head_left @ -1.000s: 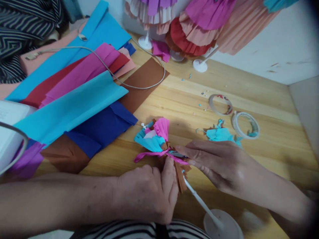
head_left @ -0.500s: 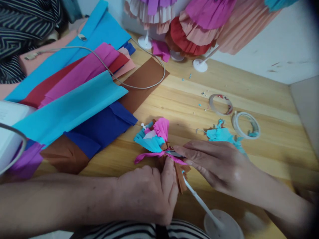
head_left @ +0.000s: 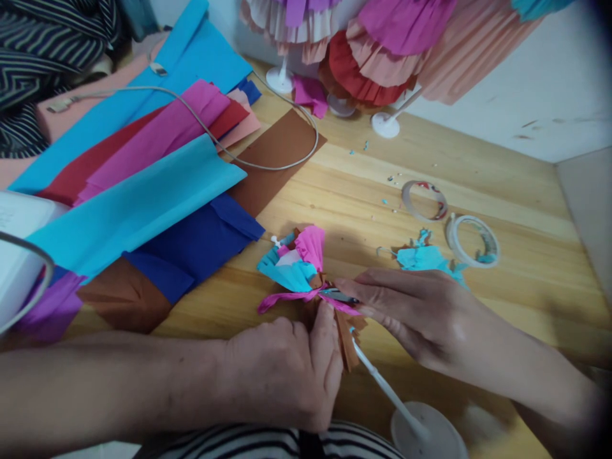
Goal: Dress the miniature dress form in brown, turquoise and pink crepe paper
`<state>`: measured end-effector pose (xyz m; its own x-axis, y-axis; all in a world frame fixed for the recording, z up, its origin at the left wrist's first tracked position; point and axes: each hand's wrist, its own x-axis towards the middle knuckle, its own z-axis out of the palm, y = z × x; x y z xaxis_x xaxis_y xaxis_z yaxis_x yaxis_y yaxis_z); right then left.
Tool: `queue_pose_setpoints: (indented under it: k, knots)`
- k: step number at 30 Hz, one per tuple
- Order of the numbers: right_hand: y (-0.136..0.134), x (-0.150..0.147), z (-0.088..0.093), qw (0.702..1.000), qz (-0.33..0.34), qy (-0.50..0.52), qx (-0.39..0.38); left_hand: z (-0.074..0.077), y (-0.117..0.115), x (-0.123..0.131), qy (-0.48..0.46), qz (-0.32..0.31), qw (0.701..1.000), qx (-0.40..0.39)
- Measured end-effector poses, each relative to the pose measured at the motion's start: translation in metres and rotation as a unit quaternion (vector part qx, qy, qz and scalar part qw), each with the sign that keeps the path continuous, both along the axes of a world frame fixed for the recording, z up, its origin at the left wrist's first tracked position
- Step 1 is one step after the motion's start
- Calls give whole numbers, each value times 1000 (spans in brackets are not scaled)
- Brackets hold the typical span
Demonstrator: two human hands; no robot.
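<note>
A small crepe paper figure (head_left: 291,271) in turquoise, pink and brown lies at the front middle of the table, around a white stand (head_left: 389,390) with a round base. My left hand (head_left: 291,370) is closed on its brown paper part, thumb and fingers pressed together just below a twisted pink strip (head_left: 282,298). From the right, my right hand (head_left: 411,312) pinches a small metal tool (head_left: 338,295), its tip against the knot of the pink strip. What the tool is cannot be made out fully, since my fingers cover its rear.
Coloured crepe paper sheets (head_left: 143,197) and a grey cable (head_left: 277,168) cover the left side. Two tape rolls (head_left: 424,201) (head_left: 473,241) and turquoise scraps (head_left: 423,257) lie right. Ruffled paper dresses on stands (head_left: 385,125) line the back wall. A white device (head_left: 23,223) sits far left.
My right hand has shifted very slightly, and a little more of the metal tool shows. My left hand and the paper figure look unmoved.
</note>
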<state>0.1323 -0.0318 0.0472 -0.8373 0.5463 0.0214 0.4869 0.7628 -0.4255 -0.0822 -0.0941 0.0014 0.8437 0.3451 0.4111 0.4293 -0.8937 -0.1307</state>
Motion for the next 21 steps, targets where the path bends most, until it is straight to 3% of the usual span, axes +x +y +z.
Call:
queue_pose_setpoints:
  k: [15,21]
  knots:
    - [5,6,-8,996,-12,50,-69,-1,-1,0,8,-1,1000,5]
    - [3,5,-2,993,-47,69,-79,0,-1,0,-5,2,1000,2]
